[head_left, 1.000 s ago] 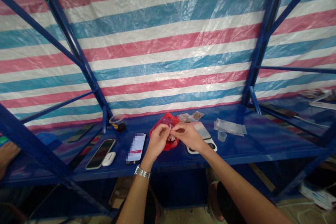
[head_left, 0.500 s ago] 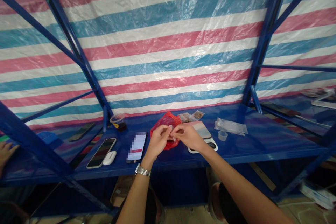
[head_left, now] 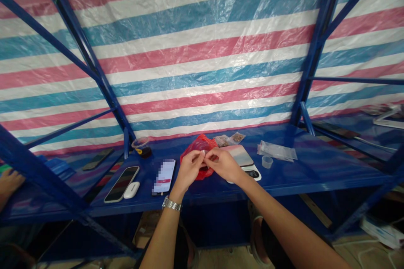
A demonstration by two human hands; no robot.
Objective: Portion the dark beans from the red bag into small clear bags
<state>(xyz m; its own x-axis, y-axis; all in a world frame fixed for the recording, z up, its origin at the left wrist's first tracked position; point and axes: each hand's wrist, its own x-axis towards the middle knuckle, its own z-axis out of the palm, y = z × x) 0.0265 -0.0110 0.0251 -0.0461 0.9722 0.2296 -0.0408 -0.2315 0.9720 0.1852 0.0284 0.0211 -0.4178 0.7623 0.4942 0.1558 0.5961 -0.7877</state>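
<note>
My left hand (head_left: 192,164) and my right hand (head_left: 221,162) meet over a red plastic bag (head_left: 202,141) on the blue table. Thumbs and fingertips of both are pinched on what looks like a small clear plastic bag (head_left: 203,151), mostly hidden by the fingers. Just right of my right hand sits a white kitchen scale (head_left: 256,173) with a flat silvery plate (head_left: 241,155). Behind it lie small clear bags with brown contents (head_left: 237,137). A small clear cup (head_left: 267,161) and flat clear bags (head_left: 279,151) are farther right.
Left of my hands lie a lit phone (head_left: 164,176), a dark-screened phone (head_left: 122,183) and a white earbud case (head_left: 131,190). A clear cup of dark liquid (head_left: 142,149) stands behind them. Blue metal posts (head_left: 311,56) frame the table, and another person's hand (head_left: 11,183) is at far left.
My fingers have shifted slightly at the pinch, and less of the clear plastic shows between them. At far left the other person's hand has moved a little.
</note>
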